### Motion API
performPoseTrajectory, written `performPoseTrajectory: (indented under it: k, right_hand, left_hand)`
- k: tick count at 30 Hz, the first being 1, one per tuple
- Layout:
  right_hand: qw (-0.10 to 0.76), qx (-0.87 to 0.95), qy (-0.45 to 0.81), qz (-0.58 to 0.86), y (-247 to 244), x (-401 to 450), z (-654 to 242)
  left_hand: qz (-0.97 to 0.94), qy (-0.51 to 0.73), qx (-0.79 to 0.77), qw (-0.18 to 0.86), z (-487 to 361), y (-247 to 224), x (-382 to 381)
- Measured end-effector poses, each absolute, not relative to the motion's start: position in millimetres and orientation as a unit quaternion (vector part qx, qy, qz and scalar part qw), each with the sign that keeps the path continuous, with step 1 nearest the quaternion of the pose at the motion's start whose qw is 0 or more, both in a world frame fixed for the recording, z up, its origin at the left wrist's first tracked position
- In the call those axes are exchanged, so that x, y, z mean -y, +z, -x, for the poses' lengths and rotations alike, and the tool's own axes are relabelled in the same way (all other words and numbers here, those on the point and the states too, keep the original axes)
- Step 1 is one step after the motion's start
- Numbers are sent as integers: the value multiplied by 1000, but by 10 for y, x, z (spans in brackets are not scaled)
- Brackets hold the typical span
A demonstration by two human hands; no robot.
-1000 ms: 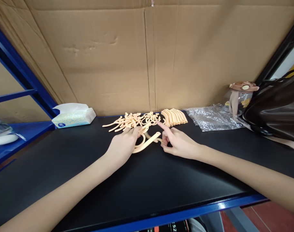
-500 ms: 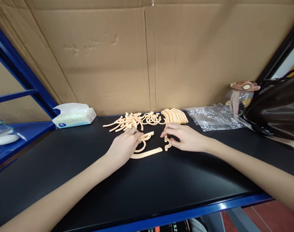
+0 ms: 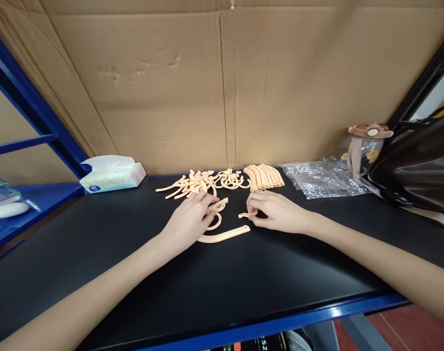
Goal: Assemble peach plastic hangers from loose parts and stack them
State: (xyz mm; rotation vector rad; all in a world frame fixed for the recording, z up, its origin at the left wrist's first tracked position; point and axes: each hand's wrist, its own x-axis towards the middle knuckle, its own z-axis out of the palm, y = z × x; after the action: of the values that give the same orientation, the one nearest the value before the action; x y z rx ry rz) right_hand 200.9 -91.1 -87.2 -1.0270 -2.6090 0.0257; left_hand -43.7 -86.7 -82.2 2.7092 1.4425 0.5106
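A small hook [image 3: 243, 215] is pinched in the right hand [image 3: 280, 212] at center frame, while the left hand [image 3: 185, 214], left of center, grips a strip [image 3: 223, 201]. A ring [image 3: 218, 223] and a bar [image 3: 225, 236] lie beside it on the counter [image 3: 222, 287], a tissue box [image 3: 112, 176] at left, a bottle [image 3: 371, 146] at right.

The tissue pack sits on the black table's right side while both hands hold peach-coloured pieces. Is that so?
Not quite: the head view shows the tissue pack on the left side of the black table. The left hand and right hand do hold peach-coloured pieces.
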Motion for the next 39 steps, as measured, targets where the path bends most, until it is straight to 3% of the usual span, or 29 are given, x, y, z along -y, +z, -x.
performPoseTrajectory:
  k: [5, 10, 16, 39]
  right_hand:
    - [199, 888, 28, 414, -871, 916, -2009]
    - [195, 876, 40, 440, -830, 960, -1997]
    - [205, 877, 24, 434, -797, 1007, -1976]
    - [213, 875, 175, 398, -846, 968, -1993]
  left_hand:
    - [-923, 125, -341, 124, 367, -785, 994]
    - [-923, 104, -319, 186, 334, -814, 1021]
    - [-892, 178, -337, 244, 329, -823, 999]
    - [-877, 224, -348, 245, 309, -852, 1019]
